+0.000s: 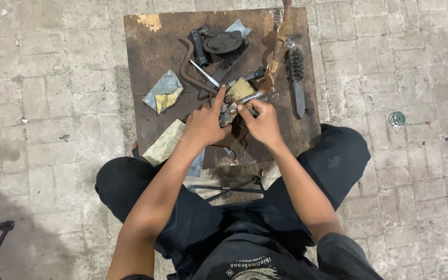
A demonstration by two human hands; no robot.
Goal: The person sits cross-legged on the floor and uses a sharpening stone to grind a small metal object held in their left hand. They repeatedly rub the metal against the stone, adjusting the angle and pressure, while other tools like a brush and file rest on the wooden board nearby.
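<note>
The left hand [203,124] and right hand [262,123] are pinching their fingers on a small metal part [229,110] (rusty rod [195,78] at 11 o'clock), steadying it over the desk [146,52].

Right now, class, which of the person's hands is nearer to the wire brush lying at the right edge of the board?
Right. The right hand sits just left of and below the wire brush; the left hand is farther left, beyond the small metal part both hands grip.

rusty work board [146,46] | on it: wire brush [297,65]; folded sandpaper [163,92]
</note>
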